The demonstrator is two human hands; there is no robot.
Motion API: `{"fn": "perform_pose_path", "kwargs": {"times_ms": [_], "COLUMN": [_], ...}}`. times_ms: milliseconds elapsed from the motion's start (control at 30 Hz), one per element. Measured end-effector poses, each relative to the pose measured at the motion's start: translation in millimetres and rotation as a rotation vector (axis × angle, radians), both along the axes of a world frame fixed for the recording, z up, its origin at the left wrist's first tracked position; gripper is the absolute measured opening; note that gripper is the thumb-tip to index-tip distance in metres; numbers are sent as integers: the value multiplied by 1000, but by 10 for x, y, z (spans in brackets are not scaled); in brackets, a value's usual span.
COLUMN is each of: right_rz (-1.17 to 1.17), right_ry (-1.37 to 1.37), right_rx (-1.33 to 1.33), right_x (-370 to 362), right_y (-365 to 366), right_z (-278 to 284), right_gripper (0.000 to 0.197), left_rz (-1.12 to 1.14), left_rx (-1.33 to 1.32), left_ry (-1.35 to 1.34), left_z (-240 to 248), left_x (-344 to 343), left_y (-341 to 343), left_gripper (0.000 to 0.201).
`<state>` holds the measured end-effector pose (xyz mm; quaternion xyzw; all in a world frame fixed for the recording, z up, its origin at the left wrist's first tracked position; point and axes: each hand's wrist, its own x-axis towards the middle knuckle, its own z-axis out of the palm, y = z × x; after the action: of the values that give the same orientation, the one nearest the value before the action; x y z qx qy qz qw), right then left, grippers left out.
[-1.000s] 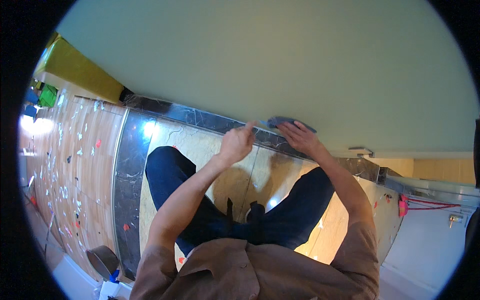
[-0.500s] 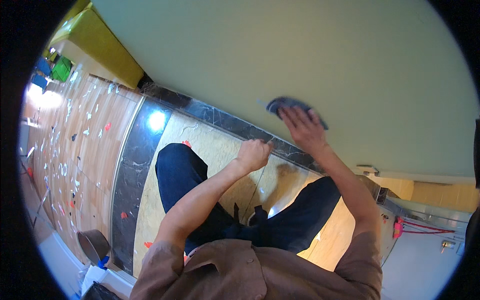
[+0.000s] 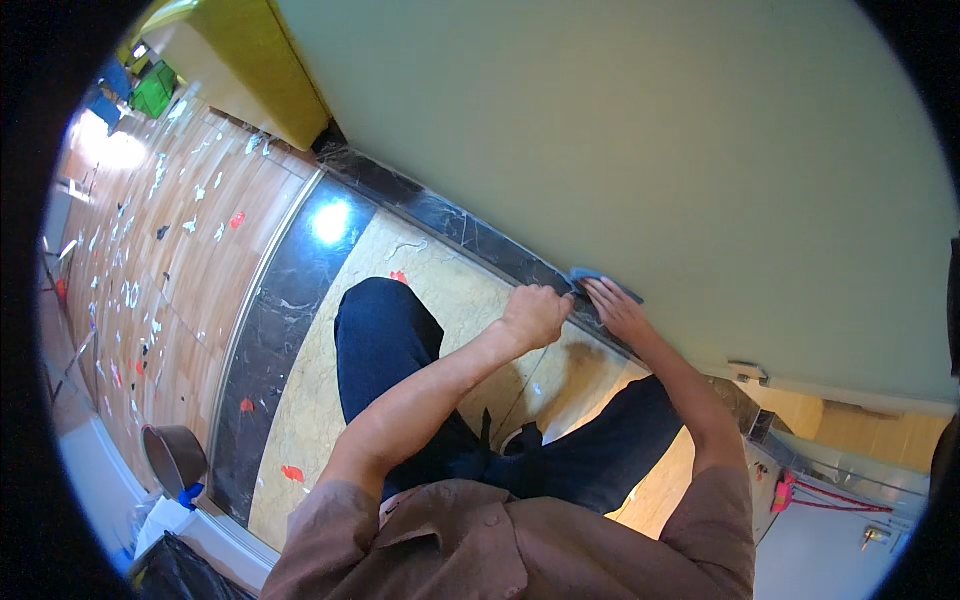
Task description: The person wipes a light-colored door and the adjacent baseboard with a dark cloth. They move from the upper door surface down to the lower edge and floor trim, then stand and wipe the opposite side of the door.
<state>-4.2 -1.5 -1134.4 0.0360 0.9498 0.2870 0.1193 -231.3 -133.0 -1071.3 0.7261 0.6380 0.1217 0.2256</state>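
Observation:
My right hand [image 3: 618,308] presses a folded blue-grey cloth [image 3: 628,291] against the bottom of the pale green wall [image 3: 640,140], just above the dark marble baseboard [image 3: 440,213]. Its fingers lie stretched over the cloth, which shows beyond their edges. Close beside it on the left, my left hand [image 3: 538,316] is closed in a fist near the baseboard, thumb side toward the wall. Whatever it holds, if anything, is hidden.
Scraps of white, red and black litter the wood floor [image 3: 190,270] at left. A brown bin [image 3: 174,464] stands lower left, near a black plastic bag [image 3: 180,572]. A yellow padded seat [image 3: 262,75] meets the wall upper left. A door handle [image 3: 748,373] is at right.
My right hand has moved down the wall with the cloth, to just above the baseboard. My left fist has shifted slightly right and down. The view has shifted a little.

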Motion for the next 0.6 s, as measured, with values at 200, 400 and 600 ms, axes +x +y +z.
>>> {"fn": "perform_pose_path", "kwargs": {"times_ms": [200, 400, 600], "right_rz": [66, 49, 12], "right_ry": [-201, -172, -36], "right_rx": [108, 223, 161], "right_x": [-227, -1360, -1725], "right_y": [48, 0, 21], "right_z": [-93, -400, -103], "right_gripper": [55, 66, 67], "left_rz": [17, 113, 330], "left_rx": [61, 67, 7], "left_ry": [-24, -13, -20], "left_z": [25, -30, 152], "left_x": [-131, -308, -569], "left_y": [0, -36, -23], "left_gripper": [14, 17, 18]}}
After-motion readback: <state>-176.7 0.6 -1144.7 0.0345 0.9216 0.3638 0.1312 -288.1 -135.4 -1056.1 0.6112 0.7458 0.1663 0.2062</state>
